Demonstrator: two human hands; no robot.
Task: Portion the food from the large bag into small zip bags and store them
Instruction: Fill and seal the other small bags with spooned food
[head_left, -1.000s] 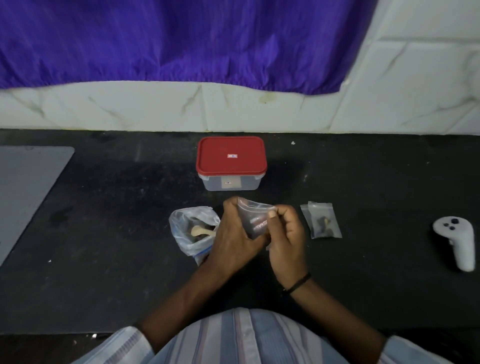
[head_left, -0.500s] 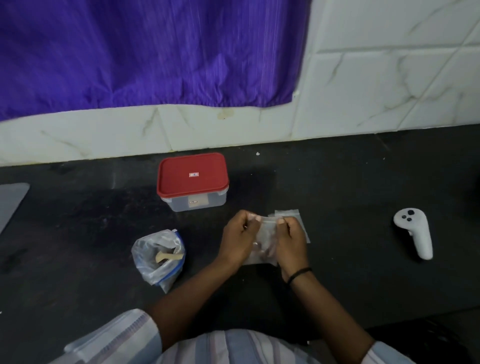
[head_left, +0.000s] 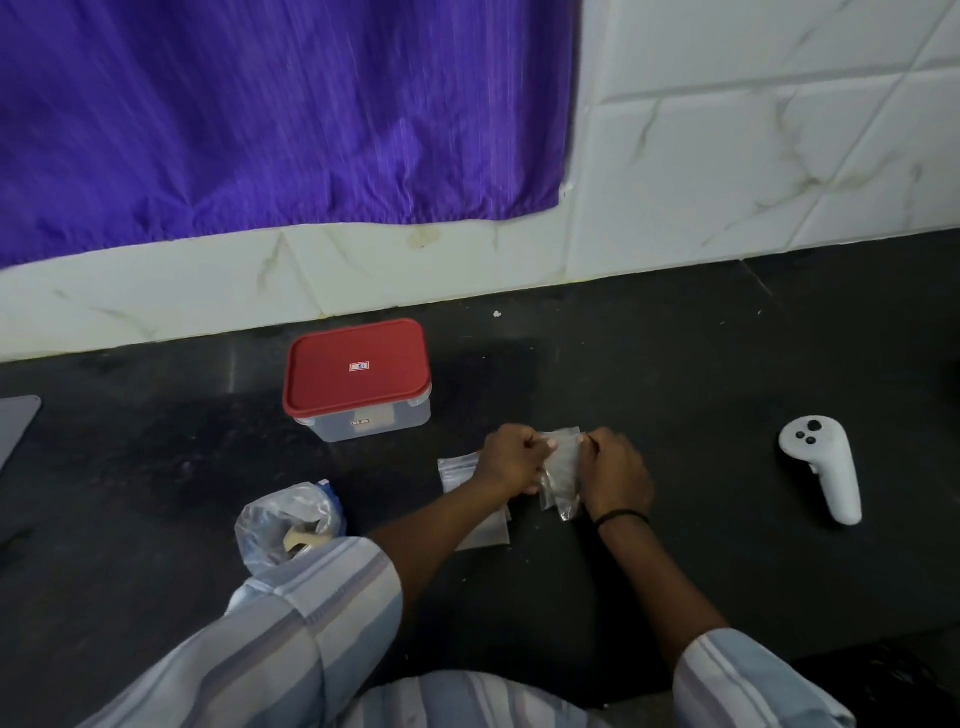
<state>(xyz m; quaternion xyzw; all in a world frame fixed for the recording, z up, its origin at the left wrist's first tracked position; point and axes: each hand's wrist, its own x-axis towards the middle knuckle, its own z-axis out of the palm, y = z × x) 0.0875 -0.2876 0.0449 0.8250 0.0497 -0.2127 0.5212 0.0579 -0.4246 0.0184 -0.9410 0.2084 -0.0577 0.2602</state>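
My left hand (head_left: 511, 460) and my right hand (head_left: 613, 475) both pinch the top edge of a small clear zip bag (head_left: 562, 467) held between them over the black counter (head_left: 675, 405). A second small zip bag (head_left: 460, 470) lies flat on the counter, partly under my left wrist. The large clear bag (head_left: 283, 525), open at the top with a wooden spoon (head_left: 298, 538) inside, stands to the left, its lower part hidden by my sleeve. What the held bag contains is too blurred to tell.
A clear storage box with a red lid (head_left: 358, 376) stands behind my hands near the tiled wall. A white handheld controller (head_left: 826, 475) lies at the right. A grey mat (head_left: 15, 426) shows at the left edge. A purple cloth (head_left: 285, 114) hangs on the wall.
The camera has swung right and the hands moved right, away from the large bag. A small bag now lies flat under my left wrist; both hands still pinch a small zip bag.
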